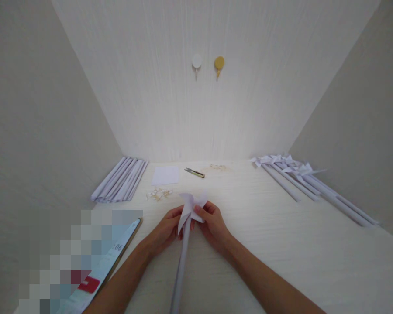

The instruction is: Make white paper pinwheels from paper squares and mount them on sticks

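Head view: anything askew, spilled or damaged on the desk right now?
Nothing stands out. Both hands, left and right, hold a paper pinwheel on its rolled stick. Rolled sticks lie stacked at left, finished pinwheels at right. The small fasteners lie loosely scattered, not spilled.

Both bare forearms reach forward and converge. The left hand [170, 224] and right hand [211, 220] pinch closed (fingertips facing, nearly touching).
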Action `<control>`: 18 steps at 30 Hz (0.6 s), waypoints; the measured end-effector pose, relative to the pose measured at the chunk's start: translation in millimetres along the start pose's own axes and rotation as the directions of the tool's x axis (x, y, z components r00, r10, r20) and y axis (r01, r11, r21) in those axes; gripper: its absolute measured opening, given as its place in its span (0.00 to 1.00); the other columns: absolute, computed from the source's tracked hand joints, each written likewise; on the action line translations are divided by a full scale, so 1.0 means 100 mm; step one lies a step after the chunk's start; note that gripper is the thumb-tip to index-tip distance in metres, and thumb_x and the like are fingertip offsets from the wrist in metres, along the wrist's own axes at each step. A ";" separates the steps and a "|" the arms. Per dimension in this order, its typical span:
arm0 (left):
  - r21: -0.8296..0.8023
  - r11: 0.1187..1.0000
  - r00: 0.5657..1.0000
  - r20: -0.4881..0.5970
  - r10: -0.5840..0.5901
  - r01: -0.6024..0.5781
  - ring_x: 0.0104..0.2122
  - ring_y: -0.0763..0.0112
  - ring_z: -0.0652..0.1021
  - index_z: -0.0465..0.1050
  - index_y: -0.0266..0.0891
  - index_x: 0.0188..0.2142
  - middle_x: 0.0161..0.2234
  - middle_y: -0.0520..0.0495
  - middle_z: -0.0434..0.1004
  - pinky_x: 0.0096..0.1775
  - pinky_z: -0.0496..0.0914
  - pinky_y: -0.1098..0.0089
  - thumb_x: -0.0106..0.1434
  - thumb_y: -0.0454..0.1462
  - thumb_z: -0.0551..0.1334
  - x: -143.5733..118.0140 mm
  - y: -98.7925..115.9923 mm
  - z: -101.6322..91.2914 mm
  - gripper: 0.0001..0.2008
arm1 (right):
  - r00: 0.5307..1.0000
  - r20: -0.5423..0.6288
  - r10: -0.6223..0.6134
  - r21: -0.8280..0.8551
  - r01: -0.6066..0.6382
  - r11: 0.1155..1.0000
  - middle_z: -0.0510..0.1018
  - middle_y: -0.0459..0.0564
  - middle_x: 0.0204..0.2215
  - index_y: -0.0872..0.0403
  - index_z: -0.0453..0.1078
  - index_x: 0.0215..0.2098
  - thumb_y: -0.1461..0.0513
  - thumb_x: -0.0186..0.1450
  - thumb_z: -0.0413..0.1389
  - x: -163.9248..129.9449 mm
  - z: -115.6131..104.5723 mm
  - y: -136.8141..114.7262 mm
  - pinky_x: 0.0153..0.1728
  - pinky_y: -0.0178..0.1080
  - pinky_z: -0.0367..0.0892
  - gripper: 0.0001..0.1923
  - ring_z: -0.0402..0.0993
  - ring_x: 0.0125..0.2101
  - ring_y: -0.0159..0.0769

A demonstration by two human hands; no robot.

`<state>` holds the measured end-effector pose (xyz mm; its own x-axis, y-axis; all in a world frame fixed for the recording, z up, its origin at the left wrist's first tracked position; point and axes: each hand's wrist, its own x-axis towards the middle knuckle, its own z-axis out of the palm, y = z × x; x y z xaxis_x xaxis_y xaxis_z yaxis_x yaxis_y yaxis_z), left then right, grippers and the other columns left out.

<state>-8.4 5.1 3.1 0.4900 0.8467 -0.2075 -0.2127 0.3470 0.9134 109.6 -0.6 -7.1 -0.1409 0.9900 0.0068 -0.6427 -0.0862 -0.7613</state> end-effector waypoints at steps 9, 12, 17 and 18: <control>-0.003 1.000 0.998 0.062 -0.011 0.011 0.13 0.84 0.61 0.69 0.35 0.32 0.18 0.54 0.65 0.14 0.52 0.79 0.51 0.40 0.60 0.00 -0.01 -0.04 0.11 | 0.998 -0.052 0.045 0.032 -0.043 0.999 0.70 0.44 0.16 0.58 0.68 0.22 0.59 0.48 0.60 0.02 -0.04 -0.01 0.16 0.31 0.57 0.09 0.61 0.15 0.25; 0.019 1.000 0.998 0.070 -0.002 0.001 0.13 0.84 0.61 0.69 0.35 0.35 0.18 0.54 0.65 0.14 0.53 0.79 0.51 0.40 0.60 -0.01 -0.01 -0.03 0.13 | 0.996 -0.062 0.061 0.043 -0.059 0.997 0.70 0.44 0.16 0.58 0.67 0.21 0.60 0.47 0.61 0.02 -0.05 -0.01 0.15 0.31 0.57 0.09 0.61 0.15 0.25; 0.061 0.998 0.997 0.072 0.014 -0.019 0.13 0.84 0.60 0.69 0.35 0.33 0.18 0.54 0.65 0.14 0.52 0.79 0.52 0.40 0.59 -0.02 0.00 -0.01 0.11 | 0.998 -0.041 0.049 0.045 -0.047 0.998 0.70 0.44 0.16 0.58 0.68 0.22 0.62 0.47 0.61 0.01 -0.04 -0.01 0.15 0.32 0.57 0.08 0.62 0.14 0.25; 0.061 0.998 0.997 0.074 0.017 -0.022 0.13 0.84 0.60 0.69 0.35 0.33 0.18 0.54 0.65 0.15 0.52 0.79 0.53 0.39 0.59 -0.03 0.00 -0.01 0.10 | 0.998 -0.031 0.050 0.045 -0.048 0.998 0.70 0.44 0.16 0.58 0.68 0.22 0.62 0.47 0.61 0.00 -0.04 -0.02 0.15 0.32 0.58 0.08 0.62 0.14 0.26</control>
<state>-10.1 3.2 3.3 0.5476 0.8203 -0.1651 -0.1713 0.3031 0.9374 113.4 0.4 -8.4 -0.1496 0.9874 -0.0509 -0.6685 -0.1390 -0.7306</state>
